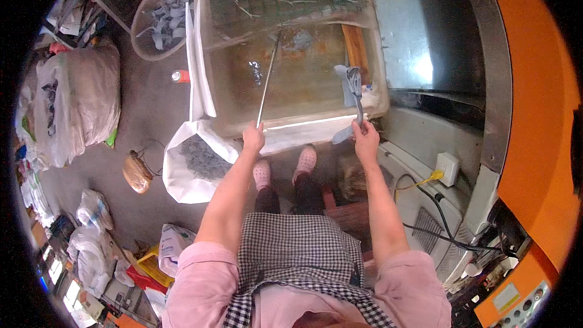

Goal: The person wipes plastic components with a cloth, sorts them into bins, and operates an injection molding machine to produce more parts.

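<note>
My left hand (254, 137) is closed around the near end of a thin metal rod (268, 79). The rod slants away over a wide tank of brownish water (237, 100), its far tip at or in the water. My right hand (365, 140) grips a bent grey plastic piece (358, 109) at the tank's near right corner; its bulky upper end stands over the rim. I cannot tell whether it is one piece or several joined. Another greyish lump (302, 39) shows in the water near the rod's tip.
A white sack (176, 173) of grey bits stands left of my feet, with a round basket (136, 30) of grey pieces farther off. An orange-red can (180, 76) is on the floor. Machine panels and a yellow plug (436, 175) with cables flank my right.
</note>
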Available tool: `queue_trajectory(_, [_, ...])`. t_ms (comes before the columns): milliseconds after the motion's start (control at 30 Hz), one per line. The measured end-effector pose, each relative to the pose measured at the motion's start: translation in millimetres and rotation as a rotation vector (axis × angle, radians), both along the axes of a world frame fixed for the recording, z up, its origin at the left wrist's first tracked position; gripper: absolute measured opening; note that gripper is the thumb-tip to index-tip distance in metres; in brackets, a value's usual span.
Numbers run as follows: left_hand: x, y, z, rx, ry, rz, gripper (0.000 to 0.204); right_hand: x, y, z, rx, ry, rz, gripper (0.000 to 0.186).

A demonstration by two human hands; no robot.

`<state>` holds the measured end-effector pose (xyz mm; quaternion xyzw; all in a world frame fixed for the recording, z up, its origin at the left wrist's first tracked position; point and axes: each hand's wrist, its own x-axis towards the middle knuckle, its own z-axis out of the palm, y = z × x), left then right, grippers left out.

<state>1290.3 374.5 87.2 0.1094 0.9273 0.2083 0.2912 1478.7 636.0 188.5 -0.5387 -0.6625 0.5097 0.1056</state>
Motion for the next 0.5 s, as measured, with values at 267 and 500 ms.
queue_trajectory(267, [65.0, -99.0, 96.0, -0.046, -0.202, 0.006, 0.028, 27.4, 3.0, 1.2, -0.030, -0.027, -0.013, 0.026])
queue_trajectory(500, [79.4, -45.6, 70.9, 0.033, -0.185, -0.017, 0.028, 28.8, 5.8, -10.4, -0.093, 0.030, -0.047, 0.027])
